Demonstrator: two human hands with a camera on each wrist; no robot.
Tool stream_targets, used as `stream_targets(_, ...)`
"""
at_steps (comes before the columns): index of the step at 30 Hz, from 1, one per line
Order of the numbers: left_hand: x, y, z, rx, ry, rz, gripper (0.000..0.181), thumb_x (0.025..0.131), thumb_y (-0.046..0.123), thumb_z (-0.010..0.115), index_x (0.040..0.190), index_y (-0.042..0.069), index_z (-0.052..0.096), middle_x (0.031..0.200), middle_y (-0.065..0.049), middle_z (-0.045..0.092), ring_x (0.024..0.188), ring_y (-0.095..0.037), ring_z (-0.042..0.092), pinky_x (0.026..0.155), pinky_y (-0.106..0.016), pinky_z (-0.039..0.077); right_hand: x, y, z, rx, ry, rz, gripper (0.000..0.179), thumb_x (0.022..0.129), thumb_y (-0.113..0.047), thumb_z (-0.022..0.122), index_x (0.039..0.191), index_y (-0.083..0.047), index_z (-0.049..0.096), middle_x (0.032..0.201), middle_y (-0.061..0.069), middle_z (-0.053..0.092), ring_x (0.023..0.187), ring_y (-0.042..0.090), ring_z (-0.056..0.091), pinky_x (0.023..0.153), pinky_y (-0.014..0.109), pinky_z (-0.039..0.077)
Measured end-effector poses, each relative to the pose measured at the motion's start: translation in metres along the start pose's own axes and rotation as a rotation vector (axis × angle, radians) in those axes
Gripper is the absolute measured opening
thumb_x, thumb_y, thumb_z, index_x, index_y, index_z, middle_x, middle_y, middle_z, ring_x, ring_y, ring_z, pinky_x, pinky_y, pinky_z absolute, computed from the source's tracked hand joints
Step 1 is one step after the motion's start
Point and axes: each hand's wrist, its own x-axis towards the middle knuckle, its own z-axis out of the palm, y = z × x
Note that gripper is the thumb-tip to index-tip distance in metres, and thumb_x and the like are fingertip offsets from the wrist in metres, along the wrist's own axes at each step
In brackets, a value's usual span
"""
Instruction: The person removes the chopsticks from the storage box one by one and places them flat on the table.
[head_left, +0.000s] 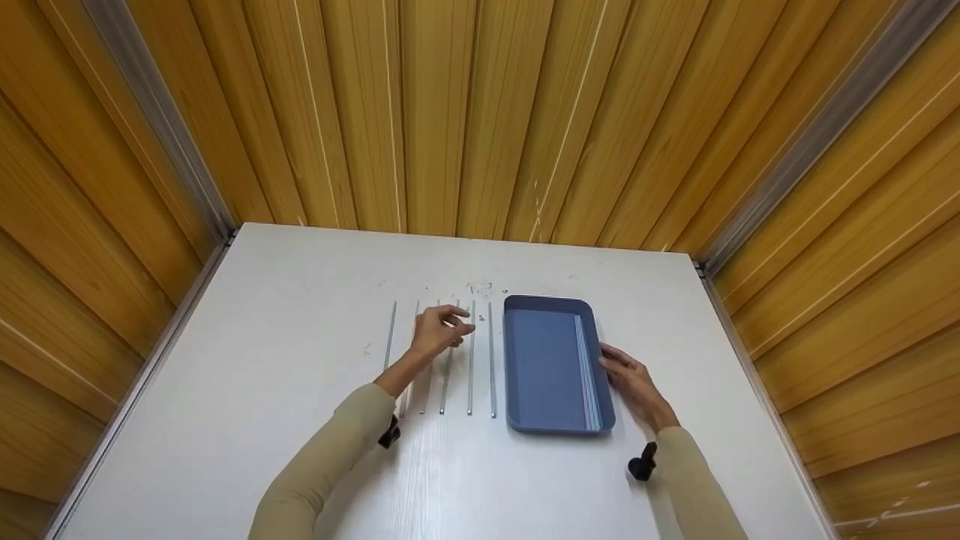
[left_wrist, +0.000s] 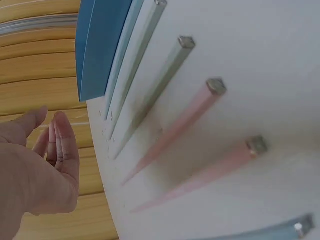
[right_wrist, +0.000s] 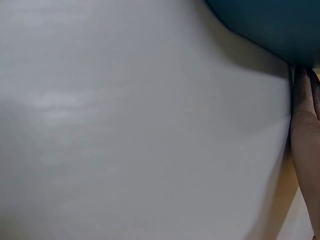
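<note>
Hovering left hand, relaxed | right hand, fingers extended, touching tray | white table | wood-patterned walls

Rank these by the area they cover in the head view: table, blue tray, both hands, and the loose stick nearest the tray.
1. Table
2. Blue tray
3. Left hand and right hand: too alike to rank
4. Loose stick: long but thin

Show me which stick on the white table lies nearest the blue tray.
The rightmost stick on the table, just left of the tray; the table's other sticks lie farther left.
</note>
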Motion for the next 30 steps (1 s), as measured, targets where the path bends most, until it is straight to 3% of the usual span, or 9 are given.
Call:
stream_targets(4,0.008,0.008,0.026,-0.003,-0.048,0.031,0.024,0.083,0.002,0.081,0.105,-0.006,0.075,0.087,-0.025,0.075,0.055,-0.008,0.065,0.055,-0.023,0.059,0.0,0.0,0.001,0.024,0.005,-0.006,0.061,0.102,-0.013,0.061,0.155,0.003,0.036,0.163,0.016,0.037,0.118,-0.01,0.057,0.104,0.013,0.044)
stream_targets(7,0.012,0.013,0.046,-0.001,-0.107,0.046,0.024,0.084,0.001,0.08,0.106,-0.006,0.074,0.089,-0.026,0.075,0.058,-0.01,0.068,0.058,-0.026,0.061,0.0,0.0,0.001,0.032,0.004,-0.011,0.06,0.102,-0.013,0.062,0.155,0.002,0.037,0.162,0.015,0.039,0.119,-0.009,0.058,0.104,0.013,0.044)
stream_targets(16,0.022,0.026,0.108,0.041,-0.262,0.047,0.025,0.084,0.003,0.08,0.107,-0.006,0.075,0.096,-0.026,0.074,0.082,-0.043,0.076,0.071,-0.043,0.064,0.0,0.001,0.001,0.029,0.015,-0.032,0.059,0.101,-0.012,0.062,0.153,0.004,0.039,0.16,0.016,0.043,0.12,-0.006,0.058,0.105,0.014,0.045)
stream_targets(23,0.027,0.018,0.146,0.077,-0.288,0.009,0.024,0.085,0.003,0.079,0.107,-0.007,0.075,0.095,-0.024,0.076,0.085,-0.047,0.075,0.074,-0.051,0.063,-0.001,0.001,0.001,0.01,0.016,-0.011,0.059,0.101,-0.015,0.063,0.153,0.002,0.04,0.161,0.014,0.042,0.123,-0.007,0.055,0.106,0.014,0.043)
stream_targets(30,0.03,0.015,0.169,0.094,-0.293,-0.075,0.025,0.087,0.003,0.077,0.11,-0.005,0.074,0.089,-0.02,0.078,0.083,-0.045,0.075,0.07,-0.051,0.063,-0.001,-0.001,0.003,-0.008,0.003,-0.017,0.057,0.103,-0.015,0.06,0.154,0.001,0.04,0.164,0.018,0.035,0.129,-0.003,0.052,0.106,0.013,0.043)
